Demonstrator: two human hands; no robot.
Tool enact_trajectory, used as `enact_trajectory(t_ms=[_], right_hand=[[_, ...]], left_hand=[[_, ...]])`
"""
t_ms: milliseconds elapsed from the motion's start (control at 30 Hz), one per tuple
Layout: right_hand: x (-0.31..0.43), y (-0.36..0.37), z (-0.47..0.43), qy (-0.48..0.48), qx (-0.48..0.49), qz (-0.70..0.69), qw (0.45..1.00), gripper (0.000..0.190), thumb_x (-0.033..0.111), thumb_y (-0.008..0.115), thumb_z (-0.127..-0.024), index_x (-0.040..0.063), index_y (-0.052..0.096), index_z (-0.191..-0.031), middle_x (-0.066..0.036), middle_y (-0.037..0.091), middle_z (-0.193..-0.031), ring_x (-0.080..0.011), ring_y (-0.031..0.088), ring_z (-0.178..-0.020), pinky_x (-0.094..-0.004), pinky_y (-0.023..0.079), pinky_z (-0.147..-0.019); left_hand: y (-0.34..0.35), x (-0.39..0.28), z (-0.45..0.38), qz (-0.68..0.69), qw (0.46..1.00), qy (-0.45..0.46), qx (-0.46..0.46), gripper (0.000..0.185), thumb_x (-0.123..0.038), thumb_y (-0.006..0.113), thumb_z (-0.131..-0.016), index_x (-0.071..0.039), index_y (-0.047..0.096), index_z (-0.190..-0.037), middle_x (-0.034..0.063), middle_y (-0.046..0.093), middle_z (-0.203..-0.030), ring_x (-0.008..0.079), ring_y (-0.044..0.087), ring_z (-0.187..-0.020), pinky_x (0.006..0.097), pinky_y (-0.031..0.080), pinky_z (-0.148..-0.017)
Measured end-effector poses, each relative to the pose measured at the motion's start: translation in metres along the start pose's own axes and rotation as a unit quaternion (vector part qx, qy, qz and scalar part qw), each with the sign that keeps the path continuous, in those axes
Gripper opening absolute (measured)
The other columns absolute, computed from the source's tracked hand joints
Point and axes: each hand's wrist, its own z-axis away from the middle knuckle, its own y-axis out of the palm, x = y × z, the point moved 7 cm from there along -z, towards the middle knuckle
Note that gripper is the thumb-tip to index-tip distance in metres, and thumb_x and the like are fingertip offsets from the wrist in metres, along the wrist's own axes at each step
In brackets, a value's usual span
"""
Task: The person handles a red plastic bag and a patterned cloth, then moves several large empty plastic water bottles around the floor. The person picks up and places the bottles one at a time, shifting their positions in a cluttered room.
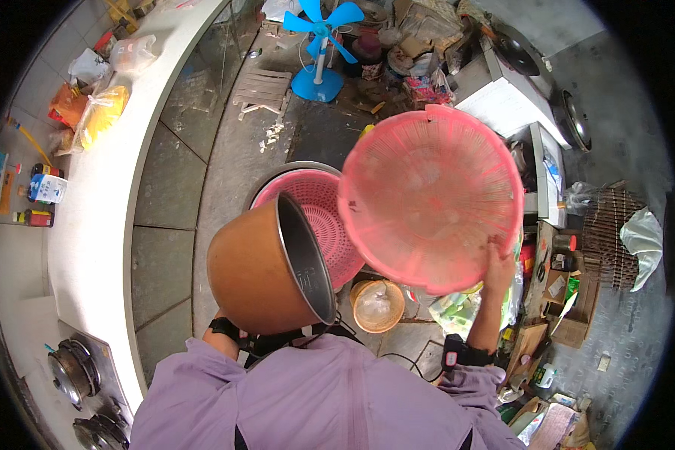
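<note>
My right hand (pixel 500 256) grips the rim of a large round pink plastic basket (pixel 430 197), raised with its broad face towards me. An orange-brown rice-cooker inner pot (pixel 253 270) is tilted on its side, its dark mouth facing right. My left forearm (pixel 223 340) reaches behind this pot and supports it; the hand itself is almost wholly hidden. Beneath both, a second pink perforated basket (pixel 326 225) sits in a metal basin (pixel 259 188) on the floor. The pot and the raised basket cover parts of it.
A small tan container (pixel 379 306) with clear plastic inside stands near my feet. A white counter (pixel 107 185) runs along the left. Further off are a blue fan (pixel 318 53) and a folding stool (pixel 263 90). Bagged green vegetables (pixel 464 309) lie beside my right arm.
</note>
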Motion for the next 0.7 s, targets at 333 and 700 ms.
enact_trajectory(t_ms=[333,700], right_hand=[[-0.104,0.191,0.081,0.202,0.151,-0.209,0.945,0.029,0.013,0.063,-0.084,0.0,0.061,-0.109,-0.006,0.065,-0.096,-0.0163,0.061,-0.083,-0.0291,0.048,-0.075],[-0.092,0.244,0.126,0.089,0.197,-0.025,0.976,0.041,0.023,0.064,-0.087,0.0,0.056,-0.12,-0.012,0.063,-0.113,-0.0186,0.059,-0.103,-0.0314,0.045,-0.089]], left_hand=[[-0.053,-0.048,0.028,-0.009,0.997,0.031,-0.067,0.09,-0.074,0.048,-0.08,-0.01,0.036,-0.142,0.0099,0.038,-0.145,0.0288,0.038,-0.131,0.0492,0.033,-0.106],[-0.065,-0.079,0.036,-0.014,0.996,0.057,-0.064,0.088,-0.073,0.048,-0.08,-0.01,0.036,-0.141,0.01,0.039,-0.145,0.0288,0.039,-0.131,0.0485,0.034,-0.106]])
